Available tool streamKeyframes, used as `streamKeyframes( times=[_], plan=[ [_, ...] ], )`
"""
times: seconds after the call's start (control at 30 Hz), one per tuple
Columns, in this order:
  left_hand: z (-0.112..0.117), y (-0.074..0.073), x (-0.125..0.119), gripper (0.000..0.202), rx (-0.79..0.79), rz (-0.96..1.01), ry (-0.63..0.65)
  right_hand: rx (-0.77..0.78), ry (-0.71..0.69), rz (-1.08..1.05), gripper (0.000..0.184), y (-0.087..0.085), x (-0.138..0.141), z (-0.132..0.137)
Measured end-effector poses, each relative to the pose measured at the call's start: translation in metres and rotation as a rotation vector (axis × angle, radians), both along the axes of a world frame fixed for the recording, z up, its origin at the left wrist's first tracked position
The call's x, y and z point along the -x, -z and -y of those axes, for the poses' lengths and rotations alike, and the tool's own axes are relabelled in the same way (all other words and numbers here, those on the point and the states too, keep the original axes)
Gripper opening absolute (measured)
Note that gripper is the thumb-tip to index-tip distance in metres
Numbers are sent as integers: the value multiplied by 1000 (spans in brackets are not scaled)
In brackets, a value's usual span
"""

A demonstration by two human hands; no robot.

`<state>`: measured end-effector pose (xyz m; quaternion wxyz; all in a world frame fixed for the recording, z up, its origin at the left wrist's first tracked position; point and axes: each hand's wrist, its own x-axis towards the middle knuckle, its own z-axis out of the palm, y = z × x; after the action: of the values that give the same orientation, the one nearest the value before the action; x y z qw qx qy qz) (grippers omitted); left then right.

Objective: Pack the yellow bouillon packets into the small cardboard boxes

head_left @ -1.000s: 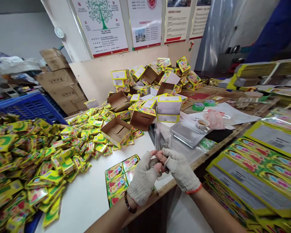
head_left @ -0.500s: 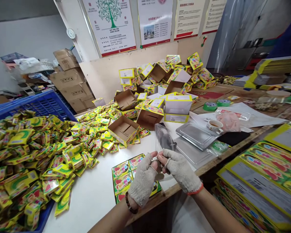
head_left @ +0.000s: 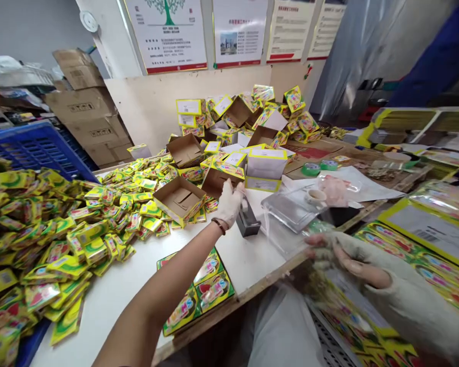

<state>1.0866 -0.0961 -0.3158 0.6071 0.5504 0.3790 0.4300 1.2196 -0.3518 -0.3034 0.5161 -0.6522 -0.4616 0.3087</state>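
My left hand (head_left: 230,203), in a fingerless knit glove with a beaded bracelet at the wrist, is closed on the back of a black tape dispenser (head_left: 248,225) on the white table. Smeared by motion, my right hand (head_left: 344,257) hangs past the table's front edge at right, in a like glove. Its fingers look loosely stretched, and I see nothing in them. Clear plastic trays (head_left: 286,214) lie between the two hands. Under my left forearm, a block of green boxes with watermelon pictures (head_left: 213,291) lies near the table edge, partly hidden.
Small yellow-green packets (head_left: 80,244) are heaped at left, by a blue crate (head_left: 38,148). Open cartons (head_left: 179,199) are piled at the back. A cup (head_left: 315,198) and green tape rolls (head_left: 311,169) sit at right. Finished-looking packed boxes (head_left: 424,229) are stacked at lower right.
My hands were together over the green boxes, fingers pinched around something small. Now the left has reached forward to the tape dispenser and the right has swung right. The view has shifted right.
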Motion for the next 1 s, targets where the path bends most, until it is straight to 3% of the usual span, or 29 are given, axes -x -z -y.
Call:
streamKeyframes(
  times=[0.1, 0.17, 0.2, 0.27, 0.33, 0.43, 0.53, 0.6, 0.67, 0.8, 0.83, 0.9, 1.0],
  plan=[
    [19, -25, 61, 62, -88, 111, 368, 247, -352, -331, 55, -1, 12, -20],
    [34, -39, 107, 69, -69, 32, 605, 395, -539, -430, 58, -2, 29, -48],
    [41, -42, 129, 64, -51, -51, 640, 452, -602, -442, 58, -3, 39, -65],
    [49, -40, 168, 48, -16, -208, 539, 470, -641, -420, 55, -2, 60, -99],
    [49, -25, 201, 37, -8, -270, 290, 378, -594, -365, 50, 3, 78, -132],
    [34, 13, 235, 30, -42, -339, -86, 240, -510, -231, 40, 22, 101, -175],
    [14, 54, 249, 21, -75, -516, -310, 254, -431, -30, 19, 49, 121, -214],
    [4, 78, 249, 16, -84, -602, -364, 312, -369, 78, 10, 68, 132, -236],
    [1, 98, 248, 20, -86, -658, -366, 375, -357, 122, 13, 84, 138, -250],
    [15, 126, 252, 29, -90, -741, -348, 492, -401, 82, 8, 107, 132, -243],
    [21, 130, 255, 29, -97, -754, -347, 503, -401, 48, 6, 111, 130, -237],
    [31, 134, 263, 32, -119, -788, -339, 497, -379, -49, 19, 117, 125, -224],
    [38, 129, 265, 28, -180, -853, -307, 469, -332, -163, 32, 123, 124, -214]
  ],
)
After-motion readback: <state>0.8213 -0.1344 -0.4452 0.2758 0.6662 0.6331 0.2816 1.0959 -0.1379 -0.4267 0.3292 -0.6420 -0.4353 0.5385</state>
